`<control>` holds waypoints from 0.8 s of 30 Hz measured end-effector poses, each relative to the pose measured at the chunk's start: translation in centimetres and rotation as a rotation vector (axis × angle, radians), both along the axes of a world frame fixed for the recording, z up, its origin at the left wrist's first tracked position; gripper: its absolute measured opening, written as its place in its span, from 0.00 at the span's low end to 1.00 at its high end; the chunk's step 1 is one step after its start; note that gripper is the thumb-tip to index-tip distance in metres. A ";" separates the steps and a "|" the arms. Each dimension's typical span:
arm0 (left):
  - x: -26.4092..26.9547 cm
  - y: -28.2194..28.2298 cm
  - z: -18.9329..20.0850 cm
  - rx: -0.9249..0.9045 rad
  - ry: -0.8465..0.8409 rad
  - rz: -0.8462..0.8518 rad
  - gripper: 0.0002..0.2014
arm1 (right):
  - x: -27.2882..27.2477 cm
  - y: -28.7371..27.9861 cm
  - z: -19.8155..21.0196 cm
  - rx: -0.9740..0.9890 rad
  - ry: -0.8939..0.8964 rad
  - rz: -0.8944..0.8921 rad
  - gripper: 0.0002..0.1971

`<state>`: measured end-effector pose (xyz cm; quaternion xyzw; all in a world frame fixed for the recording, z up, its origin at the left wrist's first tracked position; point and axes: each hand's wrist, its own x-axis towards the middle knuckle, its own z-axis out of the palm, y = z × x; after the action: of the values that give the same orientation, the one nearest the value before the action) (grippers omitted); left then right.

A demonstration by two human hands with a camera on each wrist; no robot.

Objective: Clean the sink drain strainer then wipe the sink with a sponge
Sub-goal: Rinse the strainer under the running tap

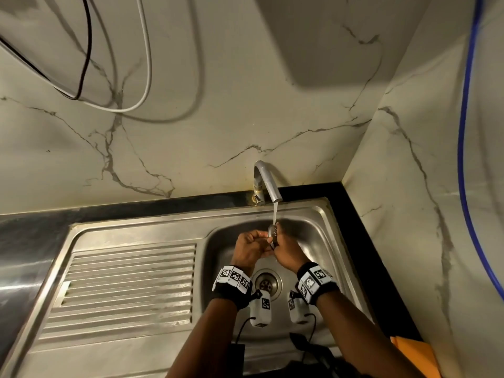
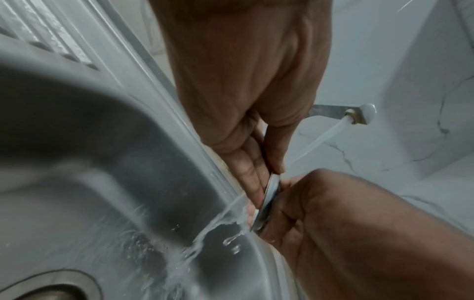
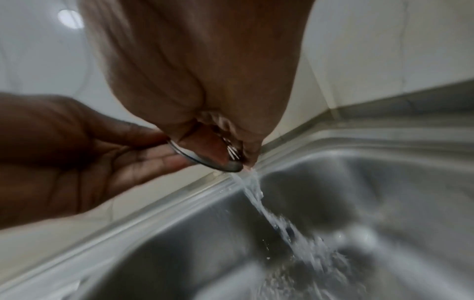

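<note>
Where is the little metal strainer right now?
Head view, right of centre: the strainer is held between the left hand and right hand under the running tap.

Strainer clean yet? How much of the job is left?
Done: the strainer is out of the drain hole. In hand: the left hand and right hand hold it under the running tap, water pouring off. Left: wiping the sink, not yet begun.
</note>
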<state>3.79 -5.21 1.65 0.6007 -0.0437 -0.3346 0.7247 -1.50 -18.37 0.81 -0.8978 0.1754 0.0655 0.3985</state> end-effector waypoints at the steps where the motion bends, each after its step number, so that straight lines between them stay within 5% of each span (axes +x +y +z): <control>1: 0.1 0.0 0.0 0.004 -0.005 0.011 0.11 | -0.4 0.3 -0.1 -0.052 -0.032 0.042 0.39; 8: 0.8 -0.1 0.6 0.014 -0.047 -0.002 0.10 | -4.3 1.7 -1.1 -0.292 -0.361 0.203 0.44; 13: 0.2 -0.6 0.7 -0.017 -0.032 -0.016 0.12 | -3.5 0.5 -0.3 -0.210 -0.234 0.141 0.43; 15: -0.1 -0.6 0.7 -0.008 -0.046 -0.011 0.11 | -1.9 -0.4 -0.6 -0.079 -0.094 0.069 0.39; 19: -0.9 0.0 0.5 -0.077 -0.046 0.035 0.12 | 0.0 -1.4 0.3 0.541 -0.091 -0.251 0.13; 21: -0.7 0.5 0.5 -0.101 -0.043 0.034 0.11 | 0.1 -1.8 1.1 0.830 -0.111 -0.375 0.15; 24: -0.5 0.9 0.5 -0.015 -0.032 0.022 0.10 | 0.2 -3.0 1.8 0.899 -0.163 -0.449 0.17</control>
<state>3.33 -4.28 2.11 0.6011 -0.0510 -0.3166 0.7321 -1.26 -21.36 2.57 -0.5799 0.2869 -0.0232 0.7622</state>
